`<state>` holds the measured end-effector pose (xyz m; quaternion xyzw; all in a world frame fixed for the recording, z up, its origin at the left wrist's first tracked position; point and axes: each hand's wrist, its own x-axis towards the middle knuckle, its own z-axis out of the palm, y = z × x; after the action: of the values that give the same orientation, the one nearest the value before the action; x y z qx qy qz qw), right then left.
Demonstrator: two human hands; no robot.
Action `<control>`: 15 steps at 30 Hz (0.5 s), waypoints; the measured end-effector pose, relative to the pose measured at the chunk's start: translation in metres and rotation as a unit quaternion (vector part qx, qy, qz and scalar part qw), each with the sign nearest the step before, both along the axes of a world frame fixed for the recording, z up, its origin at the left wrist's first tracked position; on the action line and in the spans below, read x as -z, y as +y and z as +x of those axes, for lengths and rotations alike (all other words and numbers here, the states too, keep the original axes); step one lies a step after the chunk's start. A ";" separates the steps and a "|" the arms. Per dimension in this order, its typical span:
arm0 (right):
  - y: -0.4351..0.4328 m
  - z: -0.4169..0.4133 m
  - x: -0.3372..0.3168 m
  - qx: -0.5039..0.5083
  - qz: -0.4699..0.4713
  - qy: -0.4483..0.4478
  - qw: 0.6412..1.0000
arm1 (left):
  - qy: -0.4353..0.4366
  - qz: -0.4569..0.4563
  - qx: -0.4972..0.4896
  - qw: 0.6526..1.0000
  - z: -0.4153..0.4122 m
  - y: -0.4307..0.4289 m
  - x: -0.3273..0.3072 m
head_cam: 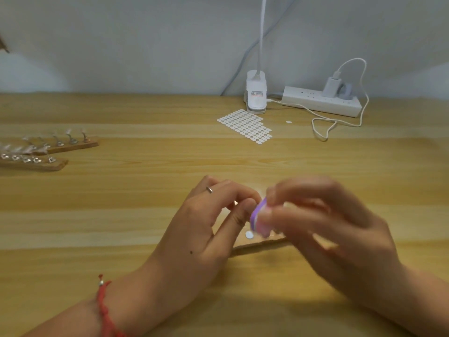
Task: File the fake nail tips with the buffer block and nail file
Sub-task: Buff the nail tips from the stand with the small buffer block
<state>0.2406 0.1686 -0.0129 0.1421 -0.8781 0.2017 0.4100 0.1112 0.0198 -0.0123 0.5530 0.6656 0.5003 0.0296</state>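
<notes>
Nearest, the purple and pink foam buffer block (pixel 258 218) is held in the curled grip of the blurred right hand (pixel 323 222). Just left of it, something tiny, judged to be a clear fake nail tip (pixel 235 203), is pinched in the grip of the left hand (pixel 206 222). Under both grips lies a light wooden strip (pixel 257 244). Beyond, far left of the grips, two wooden strips with mounted tips (pixel 60 145) are seen; whether these are filed cannot be told. Buffing seems in progress; no nail file is visible.
</notes>
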 end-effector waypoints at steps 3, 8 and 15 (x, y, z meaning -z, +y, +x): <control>0.002 -0.002 -0.002 0.028 -0.015 0.006 0.999 | -0.016 -0.002 -0.011 1.000 0.000 -0.001 0.000; -0.001 -0.001 0.001 0.020 0.000 -0.004 1.000 | 0.003 -0.006 -0.016 1.000 -0.001 0.000 0.000; -0.003 0.001 0.000 0.026 0.006 -0.009 1.000 | 0.015 -0.001 -0.018 1.000 0.000 0.000 0.000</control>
<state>0.2411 0.1657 -0.0133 0.1203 -0.8863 0.1871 0.4063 0.1107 0.0197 -0.0123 0.5487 0.6760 0.4918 0.0112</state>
